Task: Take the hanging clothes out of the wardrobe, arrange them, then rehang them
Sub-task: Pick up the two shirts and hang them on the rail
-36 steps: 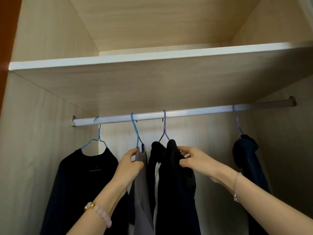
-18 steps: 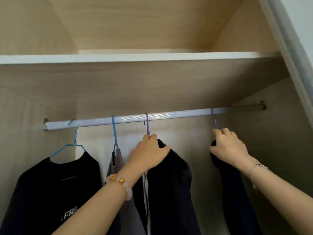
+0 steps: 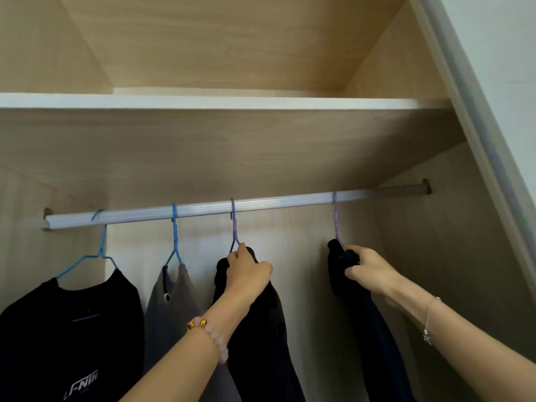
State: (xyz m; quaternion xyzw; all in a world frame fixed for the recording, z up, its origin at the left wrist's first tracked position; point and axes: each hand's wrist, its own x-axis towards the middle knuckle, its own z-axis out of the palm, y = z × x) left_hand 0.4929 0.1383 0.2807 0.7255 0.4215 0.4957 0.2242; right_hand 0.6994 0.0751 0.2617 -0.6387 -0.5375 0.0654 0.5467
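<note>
Several garments hang from a silver rail (image 3: 290,203) inside the wardrobe. A black T-shirt (image 3: 69,329) on a blue hanger (image 3: 98,250) is at the left, then a grey top (image 3: 174,309) on a second blue hanger (image 3: 174,236). My left hand (image 3: 248,274) grips the top of a black garment (image 3: 261,343) just below its purple hanger hook (image 3: 233,224). My right hand (image 3: 371,272) grips the shoulder of a dark navy garment (image 3: 374,338), which hangs from another purple hook (image 3: 336,219) at the right.
A wooden shelf (image 3: 232,103) with a white front edge runs just above the rail. The wardrobe's side wall (image 3: 452,256) stands close to my right hand, and its frame (image 3: 478,117) slants down the right side. Bare rail lies between the two purple hooks.
My left hand left the grey top and took the black garment's top. My right hand moved from the black garment to the navy one and now grips it. The view shifted right.
</note>
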